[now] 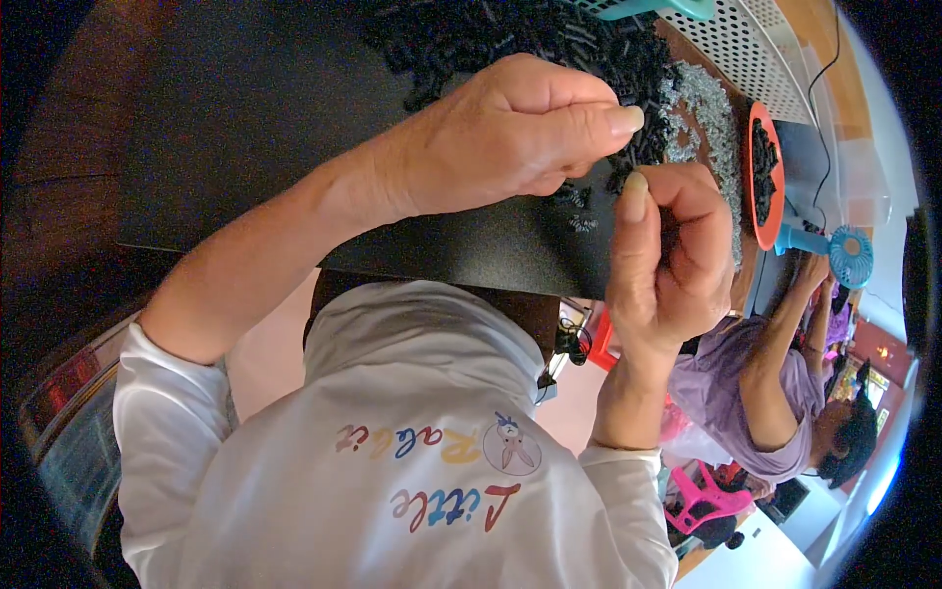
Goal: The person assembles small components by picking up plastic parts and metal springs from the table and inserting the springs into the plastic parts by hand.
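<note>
"Firstly, what is the condition of the left hand?"

"Closed, with the thumb pressed down on the curled fingers. Contents of the pinch are hidden; I cannot tell whether it grips anything."

"And the right hand?"

"Thumb and forefinger are brought together at the tips, just below the left thumb. Whether anything bridges the two pinches is too small to confirm. Such a fingertip hold would suit small parts, in my judgement."

"Location of the stock?"

"Black pieces lie heaped on the desk, beyond the hands. Clear pieces form an adjoining heap to their right."

"Reason for this arrangement?"

"Probably sorting and reach: each kind has its own heap, both near the fingers. Dark pieces also sit on an orange plate farther right, presumably kept separate so they do not scatter."
</note>
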Tool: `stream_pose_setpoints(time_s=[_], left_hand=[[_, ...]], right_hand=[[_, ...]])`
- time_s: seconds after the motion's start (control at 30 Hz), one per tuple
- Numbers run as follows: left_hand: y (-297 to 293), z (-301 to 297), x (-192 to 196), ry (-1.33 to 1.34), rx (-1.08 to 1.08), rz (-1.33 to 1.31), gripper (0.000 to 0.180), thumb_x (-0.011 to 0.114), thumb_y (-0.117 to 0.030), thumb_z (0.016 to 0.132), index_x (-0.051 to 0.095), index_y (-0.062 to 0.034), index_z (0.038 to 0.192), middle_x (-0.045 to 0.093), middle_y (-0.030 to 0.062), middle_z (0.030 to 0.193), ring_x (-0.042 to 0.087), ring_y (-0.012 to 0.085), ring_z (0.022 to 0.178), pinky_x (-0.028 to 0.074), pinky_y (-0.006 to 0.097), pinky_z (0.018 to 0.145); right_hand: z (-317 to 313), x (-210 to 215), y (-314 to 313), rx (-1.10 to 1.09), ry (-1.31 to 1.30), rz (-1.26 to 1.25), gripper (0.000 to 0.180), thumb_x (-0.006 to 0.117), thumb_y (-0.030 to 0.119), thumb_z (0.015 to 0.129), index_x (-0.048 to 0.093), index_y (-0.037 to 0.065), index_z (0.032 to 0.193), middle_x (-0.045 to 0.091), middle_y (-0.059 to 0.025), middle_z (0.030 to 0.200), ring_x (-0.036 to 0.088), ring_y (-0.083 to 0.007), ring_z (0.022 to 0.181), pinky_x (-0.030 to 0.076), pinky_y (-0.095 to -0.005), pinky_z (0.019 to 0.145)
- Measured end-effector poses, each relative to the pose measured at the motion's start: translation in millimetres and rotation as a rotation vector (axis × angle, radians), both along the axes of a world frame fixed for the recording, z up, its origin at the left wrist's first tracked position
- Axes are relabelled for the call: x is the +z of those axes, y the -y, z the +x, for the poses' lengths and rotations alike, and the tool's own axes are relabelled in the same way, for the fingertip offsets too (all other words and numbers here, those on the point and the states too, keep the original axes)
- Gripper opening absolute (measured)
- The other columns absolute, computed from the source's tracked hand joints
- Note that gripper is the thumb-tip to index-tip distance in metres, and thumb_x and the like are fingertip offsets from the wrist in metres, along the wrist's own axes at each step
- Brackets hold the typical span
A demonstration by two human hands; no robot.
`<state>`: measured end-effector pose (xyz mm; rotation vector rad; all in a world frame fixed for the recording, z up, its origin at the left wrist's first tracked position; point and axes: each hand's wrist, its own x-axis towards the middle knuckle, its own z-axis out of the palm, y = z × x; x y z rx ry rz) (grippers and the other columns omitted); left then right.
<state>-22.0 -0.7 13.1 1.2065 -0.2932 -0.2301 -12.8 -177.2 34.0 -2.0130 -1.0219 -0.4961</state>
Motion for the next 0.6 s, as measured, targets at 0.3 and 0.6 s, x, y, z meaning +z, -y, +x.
stream_pose_setpoints(time_s=[0.3,0.6], left_hand=[[1,-1,2,-0.041,0.002,-0.039,0.033,0.049,-0.032,0.098,0.05,-0.0083,0.075,0.039,-0.0038,0.053,0.034,0.005,0.043,0.024,0.023,0.039],[-4,0,2,-0.162,-0.169,-0.14,0.037,0.053,-0.04,0.095,0.058,-0.0056,0.081,0.042,-0.0025,0.05,0.036,0.0063,0.037,0.026,0.022,0.034]], right_hand=[[3,-3,-2,0.039,-0.032,0.062,0.017,0.068,-0.002,0.08,0.054,0.0,0.09,0.059,-0.0113,0.075,0.055,-0.0221,0.062,0.045,-0.0309,0.056],[19,14,2,0.23,-0.049,-0.127,0.037,0.076,0.013,0.075,0.061,-0.008,0.101,0.056,-0.005,0.084,0.047,-0.0104,0.066,0.038,-0.0221,0.057]])
